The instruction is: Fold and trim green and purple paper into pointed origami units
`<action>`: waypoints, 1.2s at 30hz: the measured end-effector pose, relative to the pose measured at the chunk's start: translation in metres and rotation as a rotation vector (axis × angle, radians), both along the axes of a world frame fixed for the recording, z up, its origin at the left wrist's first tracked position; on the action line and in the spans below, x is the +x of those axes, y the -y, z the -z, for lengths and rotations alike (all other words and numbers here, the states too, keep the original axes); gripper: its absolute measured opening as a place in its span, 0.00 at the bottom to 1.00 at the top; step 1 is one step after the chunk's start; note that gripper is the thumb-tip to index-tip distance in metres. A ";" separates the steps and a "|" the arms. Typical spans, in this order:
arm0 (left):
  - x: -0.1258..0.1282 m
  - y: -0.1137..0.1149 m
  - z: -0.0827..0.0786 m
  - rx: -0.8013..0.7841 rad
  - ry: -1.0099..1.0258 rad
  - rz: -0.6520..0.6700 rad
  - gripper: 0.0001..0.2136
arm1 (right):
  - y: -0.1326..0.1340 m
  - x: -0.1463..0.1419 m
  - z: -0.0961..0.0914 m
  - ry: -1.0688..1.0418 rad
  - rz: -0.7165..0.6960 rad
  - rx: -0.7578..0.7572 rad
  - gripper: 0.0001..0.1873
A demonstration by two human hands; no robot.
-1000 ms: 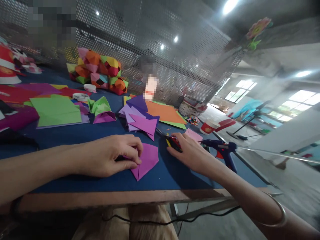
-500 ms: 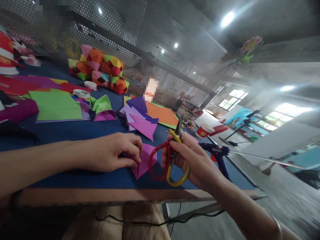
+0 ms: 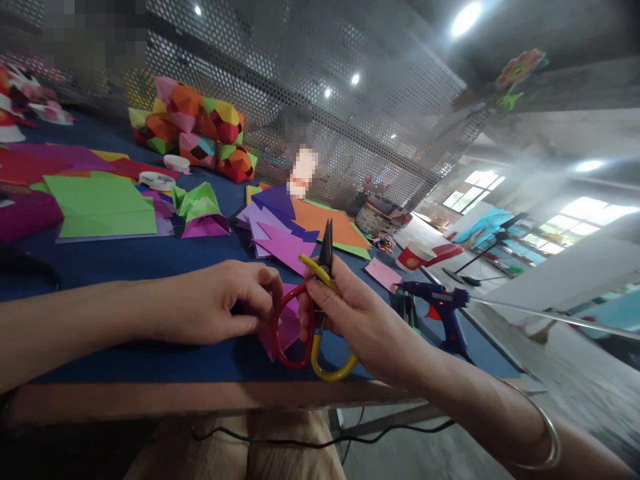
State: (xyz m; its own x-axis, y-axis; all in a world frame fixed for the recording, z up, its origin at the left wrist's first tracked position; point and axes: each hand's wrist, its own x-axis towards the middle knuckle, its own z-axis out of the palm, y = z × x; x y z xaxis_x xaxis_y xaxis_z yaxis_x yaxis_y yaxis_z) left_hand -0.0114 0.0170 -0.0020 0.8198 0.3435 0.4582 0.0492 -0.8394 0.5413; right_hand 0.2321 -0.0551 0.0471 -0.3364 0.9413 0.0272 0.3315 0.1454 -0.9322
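My left hand (image 3: pixel 227 307) rests low over the blue table, its thumb and fingers pinched on a folded magenta paper (image 3: pixel 289 331). My right hand (image 3: pixel 357 317) is closed around a pair of scissors (image 3: pixel 326 253), one handle loop red and the other yellow. The dark blades point up and away from me. The red loop overlaps the magenta paper from my viewpoint; whether they touch I cannot tell. Just beyond the hands lie folded magenta and lilac papers (image 3: pixel 283 245). A blue glue gun (image 3: pixel 447 300) with a red trigger stands right of my right hand.
Folded paper balls (image 3: pixel 200 130) are stacked at the back left. A green and magenta folded piece (image 3: pixel 203 210) stands near green sheets (image 3: pixel 100 207) and white tape rolls (image 3: pixel 157 181). To the right are a pink slip (image 3: pixel 383 275), a paper cup (image 3: pixel 415 255) and a basket (image 3: pixel 383 219).
My right hand has brought the scissors left, closer to my left hand, and the blades look more upright. My left hand keeps its hold on the magenta paper. The view has shifted slightly.
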 end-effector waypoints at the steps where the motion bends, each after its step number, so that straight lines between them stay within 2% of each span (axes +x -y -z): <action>1: 0.000 0.000 0.001 -0.006 0.016 0.005 0.13 | -0.001 0.000 -0.001 0.011 0.008 0.004 0.08; 6: 0.000 0.001 -0.001 -0.036 -0.001 -0.002 0.13 | -0.008 -0.002 -0.006 0.047 0.023 -0.013 0.05; 11: -0.003 0.002 -0.003 -0.026 -0.014 -0.020 0.11 | -0.018 0.004 -0.011 0.109 0.088 -0.082 0.11; 18: -0.002 0.001 -0.001 -0.024 -0.016 -0.028 0.09 | -0.028 0.018 -0.014 0.095 0.130 -0.087 0.13; 36: -0.002 0.000 -0.001 -0.003 -0.021 -0.019 0.07 | -0.035 0.029 -0.015 0.190 0.206 -0.062 0.13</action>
State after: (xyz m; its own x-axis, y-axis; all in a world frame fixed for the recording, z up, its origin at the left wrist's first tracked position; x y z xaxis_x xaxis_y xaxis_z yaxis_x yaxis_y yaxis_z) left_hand -0.0130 0.0172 -0.0012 0.8226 0.3606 0.4397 0.0770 -0.8367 0.5422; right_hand 0.2610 -0.0201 0.0619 -0.1310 0.9883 -0.0783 0.5180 0.0009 -0.8554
